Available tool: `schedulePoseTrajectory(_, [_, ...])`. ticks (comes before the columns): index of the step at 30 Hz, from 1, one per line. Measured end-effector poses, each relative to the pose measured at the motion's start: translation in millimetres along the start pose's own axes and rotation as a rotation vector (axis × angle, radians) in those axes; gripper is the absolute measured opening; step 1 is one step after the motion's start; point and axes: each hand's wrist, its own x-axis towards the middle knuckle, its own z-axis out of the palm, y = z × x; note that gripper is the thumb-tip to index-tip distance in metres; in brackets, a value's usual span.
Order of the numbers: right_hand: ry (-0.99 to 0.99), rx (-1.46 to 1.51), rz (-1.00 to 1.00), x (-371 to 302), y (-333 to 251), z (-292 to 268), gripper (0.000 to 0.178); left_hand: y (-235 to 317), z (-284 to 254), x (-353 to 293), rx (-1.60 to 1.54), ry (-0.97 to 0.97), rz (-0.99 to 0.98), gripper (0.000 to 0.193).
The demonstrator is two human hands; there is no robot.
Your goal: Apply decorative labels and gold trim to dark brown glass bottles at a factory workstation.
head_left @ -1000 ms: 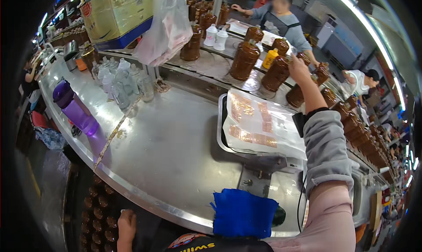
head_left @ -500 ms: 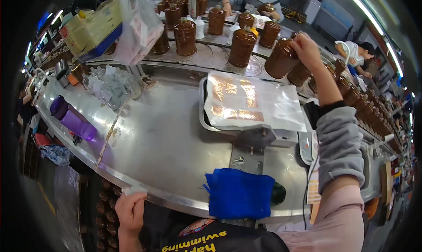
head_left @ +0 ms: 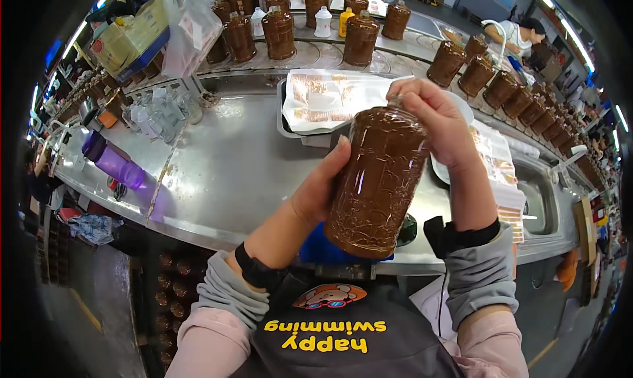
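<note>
Close in front of me, above the near edge of the steel table, a large brown glass bottle point(head_left: 379, 187) with a raised pattern hangs slightly tilted. Its neck is gripped from above by my right hand point(head_left: 438, 117), fingers closed around it. My left hand point(head_left: 320, 187) holds the bottle's left side, the thumb along the glass and the other fingers hidden behind it. Under the bottle shows part of a blue cloth point(head_left: 315, 244). Beyond lies a tray point(head_left: 283, 124) with a white sheet of copper-coloured decals point(head_left: 316, 101), partly covered by the bottle and my right hand.
Brown bottles point(head_left: 361, 40) stand on the curved conveyor point(head_left: 316, 55) behind the table. To the left are a purple drinking bottle point(head_left: 115, 164), clear glass bottles point(head_left: 155, 114) and a hanging plastic bag point(head_left: 188, 32). A sink point(head_left: 537, 193) is at the right. People work across the line.
My right hand has brought the brown bottle from the conveyor to right in front of me. My left hand has come up from the table's near edge onto the bottle; its small pale piece no longer shows.
</note>
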Motion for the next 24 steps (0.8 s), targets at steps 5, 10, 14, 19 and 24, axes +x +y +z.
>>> schedulePoseTrajectory(5, [0.091,-0.186,0.356,-49.1,19.0,15.2,0.033,-17.4,-5.0,-17.3,0.206,0.32,0.017,0.054])
schedulePoseTrajectory(10, [0.097,-0.331,0.191,-73.9,49.8,28.7,0.036,-12.8,-7.5,-11.4,0.256,0.323,0.029,0.052])
schedulePoseTrajectory(14, [0.174,-0.383,0.111,-78.5,67.2,26.8,0.036,-13.1,-13.1,-3.3,0.392,0.429,0.084,0.047])
schedulePoseTrajectory(19, [0.095,-0.533,0.078,-101.0,21.9,8.0,0.038,-15.9,-7.9,-29.8,0.813,0.527,0.212,0.077])
schedulePoseTrajectory(24, [0.236,-0.748,0.292,-134.2,7.4,-118.6,0.028,-29.5,-12.3,-84.6,1.678,0.218,0.38,0.104])
